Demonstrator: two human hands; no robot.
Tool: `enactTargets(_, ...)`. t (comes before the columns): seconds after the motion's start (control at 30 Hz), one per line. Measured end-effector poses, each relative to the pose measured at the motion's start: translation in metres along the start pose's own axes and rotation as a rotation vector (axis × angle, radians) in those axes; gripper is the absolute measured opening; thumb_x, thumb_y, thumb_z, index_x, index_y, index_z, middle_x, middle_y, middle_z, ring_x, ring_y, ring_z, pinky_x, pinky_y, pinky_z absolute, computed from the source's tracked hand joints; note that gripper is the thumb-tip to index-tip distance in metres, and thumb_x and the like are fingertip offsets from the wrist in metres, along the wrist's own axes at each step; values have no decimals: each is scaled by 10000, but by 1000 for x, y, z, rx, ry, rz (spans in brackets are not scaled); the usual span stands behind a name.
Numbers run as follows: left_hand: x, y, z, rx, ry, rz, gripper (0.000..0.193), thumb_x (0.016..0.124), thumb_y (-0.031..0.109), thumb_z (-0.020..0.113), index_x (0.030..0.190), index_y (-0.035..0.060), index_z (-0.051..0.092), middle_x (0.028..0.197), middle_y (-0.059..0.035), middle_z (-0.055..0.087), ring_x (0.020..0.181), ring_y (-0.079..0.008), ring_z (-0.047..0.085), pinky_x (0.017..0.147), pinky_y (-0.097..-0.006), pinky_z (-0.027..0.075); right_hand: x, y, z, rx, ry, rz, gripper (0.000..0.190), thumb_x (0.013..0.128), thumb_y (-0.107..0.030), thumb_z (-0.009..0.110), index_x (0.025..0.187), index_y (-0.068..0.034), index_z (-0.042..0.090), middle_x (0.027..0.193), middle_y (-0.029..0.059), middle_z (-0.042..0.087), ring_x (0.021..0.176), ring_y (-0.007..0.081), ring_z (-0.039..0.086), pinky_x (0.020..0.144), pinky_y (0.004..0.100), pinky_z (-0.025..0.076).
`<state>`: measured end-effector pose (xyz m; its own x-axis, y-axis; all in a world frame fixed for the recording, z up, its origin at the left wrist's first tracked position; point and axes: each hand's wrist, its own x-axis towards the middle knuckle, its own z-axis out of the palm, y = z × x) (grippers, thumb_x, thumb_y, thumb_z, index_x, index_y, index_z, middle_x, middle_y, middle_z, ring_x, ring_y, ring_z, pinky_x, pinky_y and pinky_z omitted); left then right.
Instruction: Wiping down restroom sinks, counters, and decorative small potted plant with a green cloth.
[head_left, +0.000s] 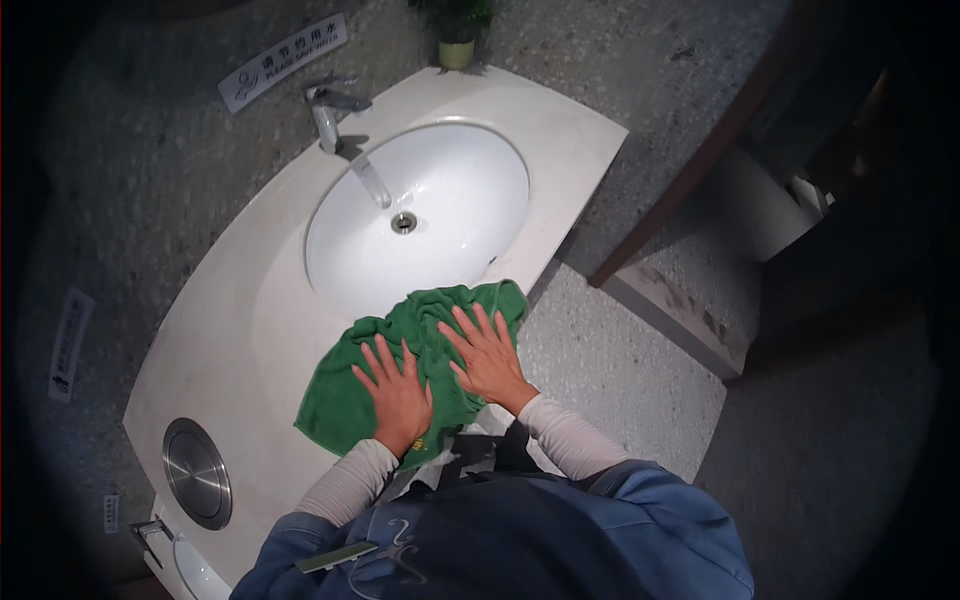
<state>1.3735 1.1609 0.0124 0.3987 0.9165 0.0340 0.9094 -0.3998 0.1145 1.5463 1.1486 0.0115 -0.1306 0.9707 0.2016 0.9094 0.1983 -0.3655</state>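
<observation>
A green cloth (341, 397) lies crumpled over the front edge of a pale washbasin countertop (262, 330), partly across the near rim of the oval white sink (465, 187). My left hand (397, 397) rests on the cloth with its fingers spread. To its right, my right hand (484, 360) also lies spread on the cloth, near the cloth's right end. Both palms face down, and neither hand grips anything. What lies under the cloth is hidden.
A chrome faucet (326, 124) stands behind the sink, and a potted plant (456, 52) at the back edge. A round metal lid (197, 473) is set in the counter at left. A second, lower basin (199, 571) shows bottom left. A partition edge (660, 217) rises at right.
</observation>
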Motion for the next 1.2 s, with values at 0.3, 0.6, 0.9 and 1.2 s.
enactTargets(0.3,120,121,20,-92,18,-12,674,842,341,493,1372,-4,258,1431,-293,118,1325,-481,55,1004,-665,46,30,154,-35,1,83,172,609,841,-335,556,1382,-189,319,1464,111,208,1339,389,160,1065,543,152)
enactTargets(0.6,215,187,40,-91,55,11,676,856,337,482,1375,-23,239,1433,-283,137,1338,-446,77,1057,-581,68,75,253,-61,-47,62,205,592,863,-338,514,1383,-142,311,1459,148,207,1331,416,162,1065,538,147)
enactTargets(0.9,335,257,56,-164,160,128,702,847,338,488,1375,-44,229,1434,-276,157,1343,-435,85,1075,-544,64,131,366,-96,-40,65,401,605,851,-312,531,1381,-111,319,1459,159,201,1342,392,147,1078,514,141)
enactTargets(1.2,444,297,71,-282,122,125,724,819,350,522,1381,-13,244,1445,-241,161,1358,-397,74,1083,-543,33,204,467,-108,-184,-3,462,659,835,-343,535,1390,-95,282,1449,216,177,1332,421,147,1072,525,150)
